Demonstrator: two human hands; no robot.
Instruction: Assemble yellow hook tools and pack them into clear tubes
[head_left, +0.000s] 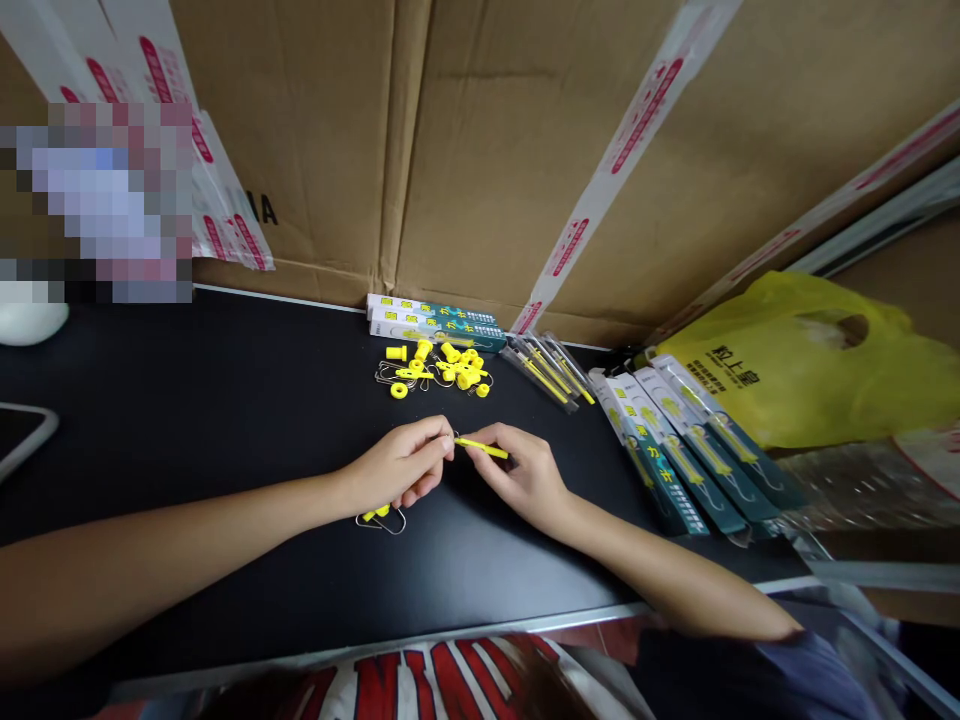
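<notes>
Over the middle of the black table, my right hand (525, 465) pinches a slim yellow plastic rod (486, 448) between thumb and fingers. My left hand (411, 462) is closed just left of it, thumb against the curled fingers, almost touching the rod's left end. A bit of thin metal wire shows between the two hands; what the left fingers hold is hidden. Partly under my left wrist lies a yellow part with a bent wire hook (390, 518). Beyond my hands is a loose pile of yellow plastic caps, rings and wire hooks (448, 370).
Behind the pile lie two printed boxes (435, 322) and several clear-wrapped yellow rods (551, 368). More flat boxes (679, 450) and a yellow plastic bag (750, 370) are at the right. A white-edged device (26, 440) lies at the left. Large cardboard (487, 150) stands behind the table.
</notes>
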